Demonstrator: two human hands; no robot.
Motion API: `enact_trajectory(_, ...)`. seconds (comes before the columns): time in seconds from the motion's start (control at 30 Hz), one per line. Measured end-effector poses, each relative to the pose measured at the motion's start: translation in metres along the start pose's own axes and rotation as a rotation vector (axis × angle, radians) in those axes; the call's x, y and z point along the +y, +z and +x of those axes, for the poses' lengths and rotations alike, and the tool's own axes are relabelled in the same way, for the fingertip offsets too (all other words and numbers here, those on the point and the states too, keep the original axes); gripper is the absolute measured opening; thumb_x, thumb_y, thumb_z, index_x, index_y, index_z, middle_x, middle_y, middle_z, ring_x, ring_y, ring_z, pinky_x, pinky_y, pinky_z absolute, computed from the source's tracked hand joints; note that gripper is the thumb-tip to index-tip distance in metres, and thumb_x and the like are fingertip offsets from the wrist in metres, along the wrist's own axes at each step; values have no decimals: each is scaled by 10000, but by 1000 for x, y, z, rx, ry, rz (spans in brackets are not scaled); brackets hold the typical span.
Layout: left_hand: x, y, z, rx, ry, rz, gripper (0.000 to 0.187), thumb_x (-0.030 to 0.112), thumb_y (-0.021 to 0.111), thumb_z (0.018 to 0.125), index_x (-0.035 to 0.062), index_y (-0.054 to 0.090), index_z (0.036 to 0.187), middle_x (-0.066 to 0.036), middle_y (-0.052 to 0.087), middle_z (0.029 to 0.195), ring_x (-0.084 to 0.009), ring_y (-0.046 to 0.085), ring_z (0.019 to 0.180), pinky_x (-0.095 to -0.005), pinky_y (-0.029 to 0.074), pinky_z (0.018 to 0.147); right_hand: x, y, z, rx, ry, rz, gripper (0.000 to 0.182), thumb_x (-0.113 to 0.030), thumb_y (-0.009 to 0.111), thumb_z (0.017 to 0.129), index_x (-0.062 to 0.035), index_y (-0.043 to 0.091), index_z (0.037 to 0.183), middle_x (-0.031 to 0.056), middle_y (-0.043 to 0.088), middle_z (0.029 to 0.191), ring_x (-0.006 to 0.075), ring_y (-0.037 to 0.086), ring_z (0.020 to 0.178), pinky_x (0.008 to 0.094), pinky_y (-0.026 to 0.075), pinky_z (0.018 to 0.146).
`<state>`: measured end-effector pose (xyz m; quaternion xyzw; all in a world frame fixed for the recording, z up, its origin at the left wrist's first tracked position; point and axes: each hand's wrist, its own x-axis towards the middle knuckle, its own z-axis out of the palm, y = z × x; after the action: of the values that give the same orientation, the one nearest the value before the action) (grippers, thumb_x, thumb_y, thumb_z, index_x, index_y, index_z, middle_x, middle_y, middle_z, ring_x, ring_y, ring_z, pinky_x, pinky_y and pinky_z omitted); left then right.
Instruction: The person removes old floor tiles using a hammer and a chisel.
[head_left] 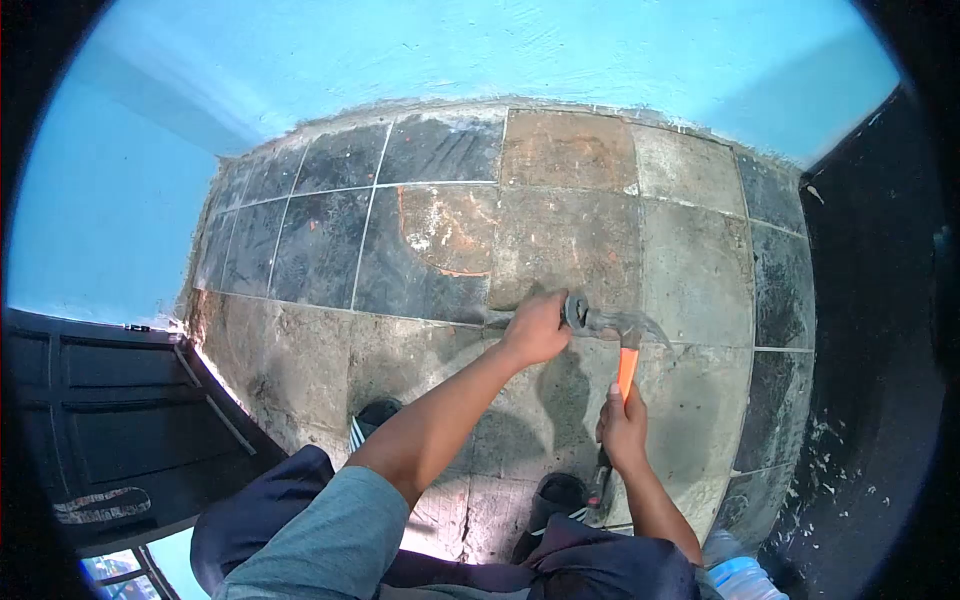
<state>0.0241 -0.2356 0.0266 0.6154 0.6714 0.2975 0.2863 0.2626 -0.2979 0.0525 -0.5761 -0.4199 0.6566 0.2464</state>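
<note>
My left hand (540, 328) is closed around a chisel (575, 311). Its round grey end sticks out on the right of the fist, and a dark tip reaches left toward the edge of a black tile (420, 293). Most of the shaft is hidden by my fingers. In my right hand (624, 430) is a claw hammer (628, 372) with an orange and black handle, its claw curving off to the right. The hammer's striking face is right at the chisel's end. Beside the black tile, a broken-edged patch (447, 228) shows rough orange and white.
Bare grey-brown squares (570, 235) cover the middle of the floor. Light blue walls (480, 50) border the far side, with a dark panelled door (150, 410) at left. My sandalled feet are close below my hands. A clear plastic container (745, 578) stands at lower right.
</note>
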Motion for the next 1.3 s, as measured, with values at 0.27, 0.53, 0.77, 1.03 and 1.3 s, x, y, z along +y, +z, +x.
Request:
enact_trajectory(0.27,0,0,3,-68,8,53,251,130,655,822,-17,577,1009,-264,679,944,-466,646,933,-548,489,840,-39,-58,-4,359,-180,115,287,-389,487,1085,-110,522,1029,-30,435,664,82,403,484,252,371,437)
enact_trajectory(0.53,-4,5,5,-137,-35,51,279,150,647,849,-3,583,1073,-271,668,964,-491,624,973,-563,480,860,-101,-66,-19,603,-729,400,421,-489,469,1067,-79,486,969,-6,433,703,109,421,485,237,376,447)
enact_trajectory(0.77,-9,23,2,-152,9,134,282,107,638,811,-16,571,1055,-273,665,968,-495,620,966,-567,474,865,-3,-6,8,102,-83,-165,309,-354,457,1098,-76,543,993,-7,473,654,86,514,556,276,428,447)
enact_trajectory(1.03,20,17,-17,-221,-82,99,305,90,644,772,-13,567,1049,-274,660,972,-483,621,960,-557,474,872,59,-49,1,207,141,15,356,-400,436,1103,-121,456,883,-29,401,618,92,389,437,295,376,383)
enact_trajectory(1.3,15,28,-22,-149,-3,150,236,97,628,781,-3,602,993,-260,662,929,-460,625,937,-542,474,876,46,-46,2,218,146,-43,354,-410,447,1099,-103,500,929,-26,415,604,103,409,434,298,395,386)
